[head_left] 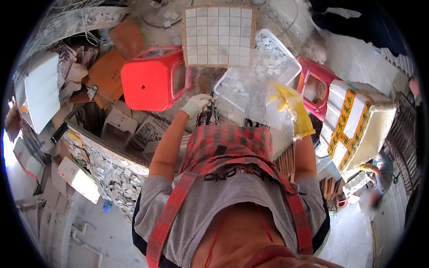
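Observation:
A clear, fine-ribbed mesh sheet (257,85) spreads before me, overlapping a corner of the tile board (218,36) and part of a white basket (286,58). My right hand (288,105), in a loose yellow rubber glove, grips its right side, some fingers showing apart on top. My left hand (198,104), in a cream glove, is closed with curled fingers close to the sheet's left corner. What it pinches, if anything, is hidden. Pale square tiles sit in rows on the board. Loose tile pieces (267,41) lie in the basket.
A red plastic stool (145,85) stands left of the board, a pinkish-red one (318,85) right of the basket. A taped foam box (353,120) sits at right. Tile chips (120,178) heap at left beside a bin. Another person (382,172) is at far right.

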